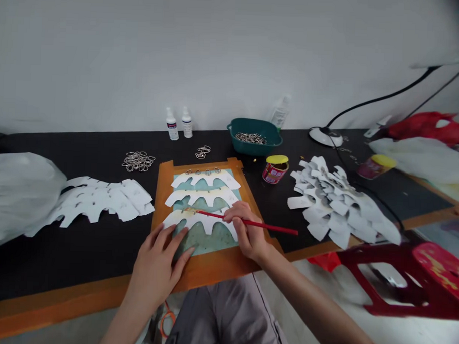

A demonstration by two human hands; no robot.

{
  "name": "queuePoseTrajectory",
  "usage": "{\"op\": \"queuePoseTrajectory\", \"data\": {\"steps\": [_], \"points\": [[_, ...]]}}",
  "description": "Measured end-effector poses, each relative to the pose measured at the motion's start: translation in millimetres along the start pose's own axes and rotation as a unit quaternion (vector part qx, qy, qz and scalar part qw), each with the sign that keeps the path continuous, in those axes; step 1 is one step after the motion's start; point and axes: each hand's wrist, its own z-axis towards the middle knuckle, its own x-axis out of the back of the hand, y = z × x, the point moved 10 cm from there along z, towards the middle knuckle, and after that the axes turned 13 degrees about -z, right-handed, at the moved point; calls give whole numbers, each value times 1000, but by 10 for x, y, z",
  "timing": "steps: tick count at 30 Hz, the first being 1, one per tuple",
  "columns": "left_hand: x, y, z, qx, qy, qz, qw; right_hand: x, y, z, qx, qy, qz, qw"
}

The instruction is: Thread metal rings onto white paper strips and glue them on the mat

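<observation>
my right hand (248, 232) clamped round red brush (274, 227), bristles (189, 210) at nearest white strip's (208, 223) upper edge, strip left of and partly under that hand, my left hand (158, 257), fingers apart, at strip's left end

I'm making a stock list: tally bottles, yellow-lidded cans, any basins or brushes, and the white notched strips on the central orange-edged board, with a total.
White notched strips there: 3
Slim red-handled brush: 1
Round yellow-lidded cans: 2
Pale plastic bottles: 3
Green plastic basin: 1
Total: 10
</observation>
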Motion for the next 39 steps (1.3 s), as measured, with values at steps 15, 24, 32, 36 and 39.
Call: {"op": "queuePoseTrajectory", "data": {"steps": [15,24,32,36,39], "points": [[16,17,2,-12,11,1,1000,-1,-217,124,15,-144,-28,989],[8,15,-4,-17,8,1,1000,444,-84,117,-23,-91,-67,993],[-20,-13,-15,-6,-1,-10,1000,19,-154,170,1,-148,-59,987],[-15,-11,-13,-4,0,-9,1000,222,-44,132,-41,-138,-65,987],[-15,-7,-7,-8,0,-5,1000,449,-26,173,-65,-91,-69,991]]}}
